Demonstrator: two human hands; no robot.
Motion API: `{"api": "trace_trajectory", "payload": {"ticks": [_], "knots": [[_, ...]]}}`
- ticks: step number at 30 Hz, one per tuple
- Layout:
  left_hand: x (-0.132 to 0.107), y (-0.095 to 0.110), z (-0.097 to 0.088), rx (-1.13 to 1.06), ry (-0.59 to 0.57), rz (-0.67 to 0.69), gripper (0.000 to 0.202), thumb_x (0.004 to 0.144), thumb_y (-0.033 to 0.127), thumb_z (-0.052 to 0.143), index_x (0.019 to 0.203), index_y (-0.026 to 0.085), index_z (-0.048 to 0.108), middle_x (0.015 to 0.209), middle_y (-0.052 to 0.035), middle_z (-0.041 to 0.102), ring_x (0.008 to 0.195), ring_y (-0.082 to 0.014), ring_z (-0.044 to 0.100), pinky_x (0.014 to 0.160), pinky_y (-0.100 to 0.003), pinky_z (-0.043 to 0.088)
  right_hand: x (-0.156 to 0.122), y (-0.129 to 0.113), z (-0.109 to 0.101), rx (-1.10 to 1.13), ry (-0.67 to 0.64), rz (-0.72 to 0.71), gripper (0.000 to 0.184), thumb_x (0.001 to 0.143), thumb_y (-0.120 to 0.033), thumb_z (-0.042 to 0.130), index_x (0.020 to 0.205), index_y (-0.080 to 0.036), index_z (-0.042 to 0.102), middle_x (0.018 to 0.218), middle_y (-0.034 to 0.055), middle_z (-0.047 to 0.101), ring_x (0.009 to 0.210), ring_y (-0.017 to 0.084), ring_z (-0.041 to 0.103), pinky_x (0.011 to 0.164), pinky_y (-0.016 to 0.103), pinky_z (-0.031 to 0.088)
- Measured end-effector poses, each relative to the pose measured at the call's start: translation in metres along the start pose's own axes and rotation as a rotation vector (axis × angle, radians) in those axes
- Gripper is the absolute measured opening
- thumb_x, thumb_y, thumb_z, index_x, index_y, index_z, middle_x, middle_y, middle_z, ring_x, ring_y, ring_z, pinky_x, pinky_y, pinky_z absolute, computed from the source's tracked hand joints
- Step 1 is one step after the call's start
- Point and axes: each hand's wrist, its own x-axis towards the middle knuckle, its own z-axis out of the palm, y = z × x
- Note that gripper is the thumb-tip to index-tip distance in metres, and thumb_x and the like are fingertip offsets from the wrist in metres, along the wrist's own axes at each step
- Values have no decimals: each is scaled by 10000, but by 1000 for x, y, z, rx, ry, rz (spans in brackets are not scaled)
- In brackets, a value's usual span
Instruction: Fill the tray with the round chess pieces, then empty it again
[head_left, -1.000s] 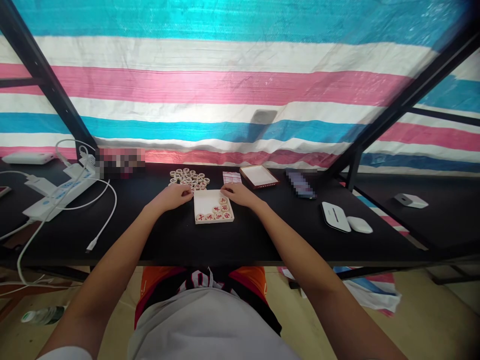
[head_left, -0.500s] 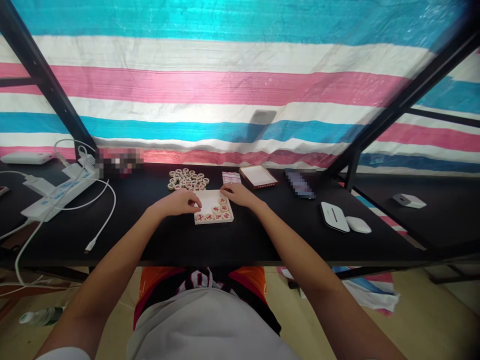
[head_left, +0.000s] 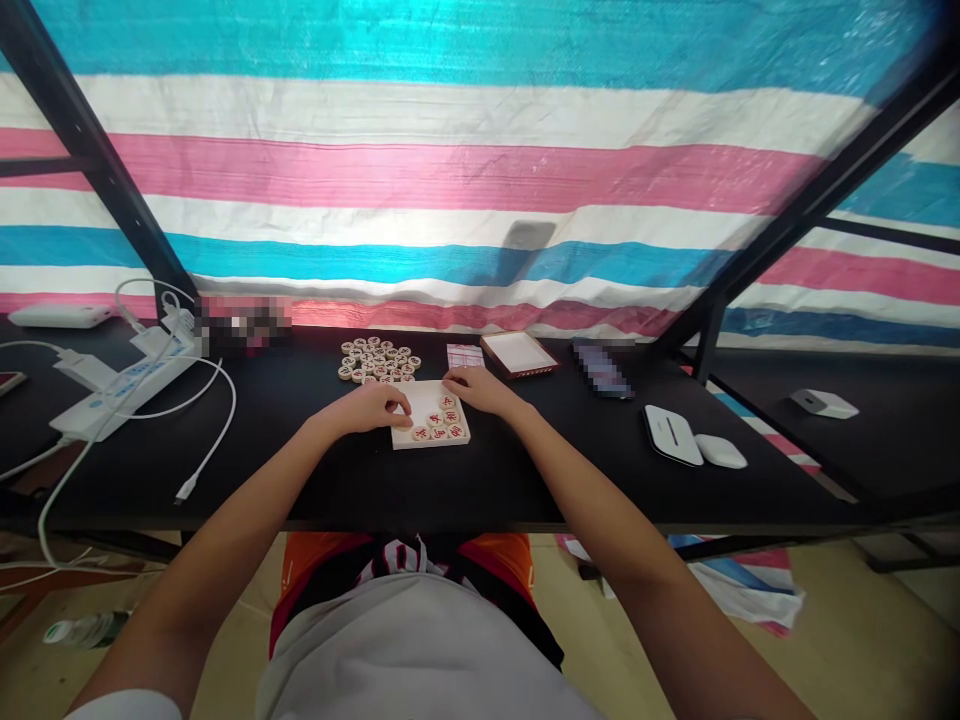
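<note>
A shallow white box (head_left: pixel 424 395) sits on the black table (head_left: pixel 337 470) in front of me, with several round wooden chess pieces (head_left: pixel 444 425) marked in red lying in its near half. My left hand (head_left: pixel 373 408) reaches over the box's left edge with fingers curled in a pinch; what they hold is hidden. My right hand (head_left: pixel 476 388) rests on the box's far right corner, fingers bent against it. A loose pile of chess pieces (head_left: pixel 377 361) lies just beyond the box.
A red-rimmed box lid (head_left: pixel 518 352) and a small pink card (head_left: pixel 465 355) lie behind the box. A power strip (head_left: pixel 124 382) with white cables is at left. White devices (head_left: pixel 671 432) (head_left: pixel 720 450) sit at right. A striped tarp hangs behind.
My left hand moved from the loose pile toward me and right, over the box's left edge. My right hand stayed at the box's far right corner.
</note>
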Motion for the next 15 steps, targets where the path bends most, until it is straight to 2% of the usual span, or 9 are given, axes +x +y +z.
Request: {"api": "trace_trajectory", "payload": {"ticks": [3,6,11,15], "knots": [[0,-3,0,30,54,17,373,816,510,543,894,194,726,673,0,540,621,-135,486,581,-251,309,0,-2,0,-3,-5,6,248,906,-273,474,945,-160,691,895,58,703,772,159,589,687,251,384],[-2,-3,0,52,50,20,414,789,559,565,924,202,725,697,-6,555,630,-141,497,580,-251,315,0,-4,-2,-4,-11,11,241,905,-267,480,944,-158,692,894,59,703,778,157,589,691,249,385],[-5,-3,-4,93,83,44,439,769,549,586,989,194,724,771,-28,587,708,-163,530,645,-257,352,-1,-6,-4,-1,-19,19,238,907,-259,481,946,-153,690,895,60,703,776,157,588,693,248,382],[-5,-5,-7,85,44,38,425,759,548,588,960,204,737,768,-24,562,701,-160,523,635,-260,350,-1,-7,-5,-5,-23,22,237,906,-255,479,948,-152,689,909,64,703,794,161,593,702,250,383]]}}
